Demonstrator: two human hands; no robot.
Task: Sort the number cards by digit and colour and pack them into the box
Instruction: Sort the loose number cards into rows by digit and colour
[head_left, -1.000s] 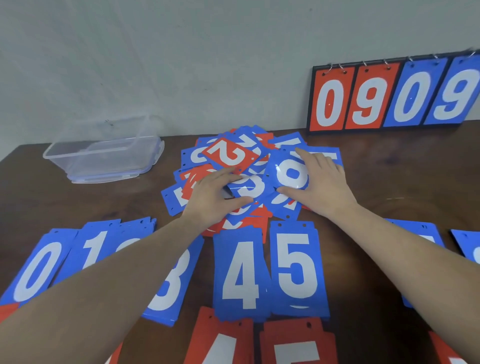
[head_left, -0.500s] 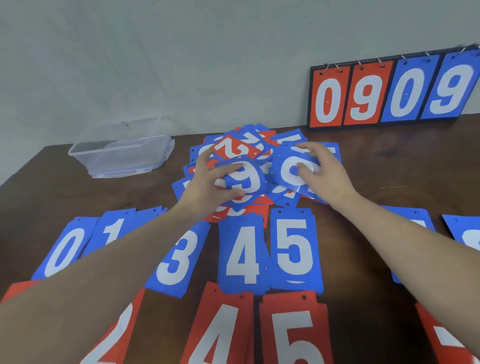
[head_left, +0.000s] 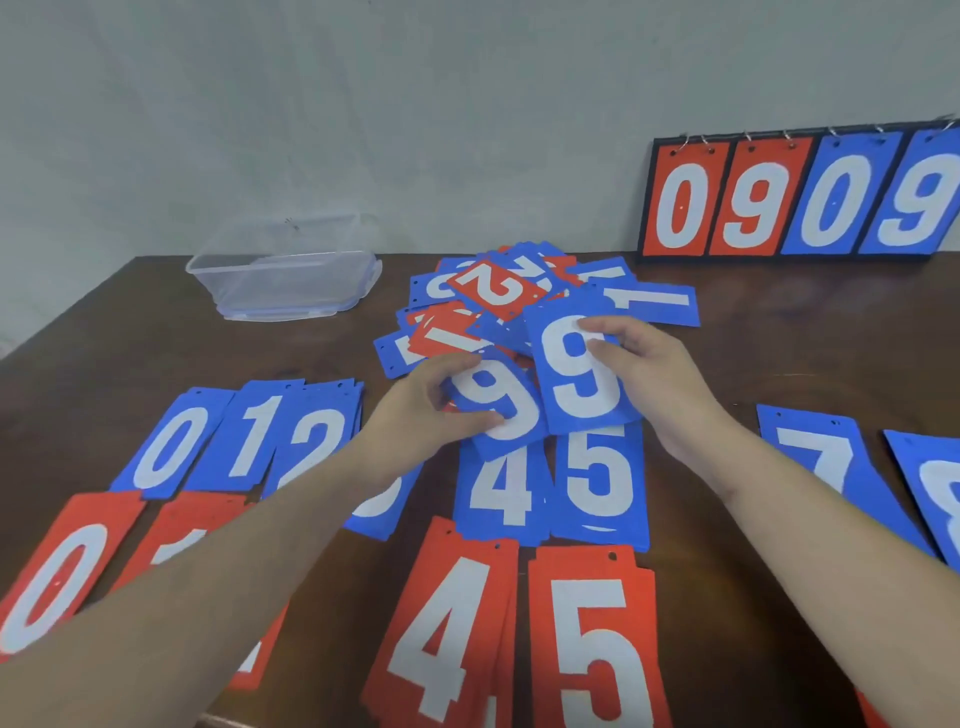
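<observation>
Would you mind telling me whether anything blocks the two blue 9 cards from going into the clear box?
Nothing visible does: the left hand and right hand hold the blue 9 cards, and the clear box stands open.

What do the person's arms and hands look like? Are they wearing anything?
Both forearms are bare, with no sleeves in view. The left hand and right hand wear no gloves, and no rings, watch or bracelet show.
</observation>
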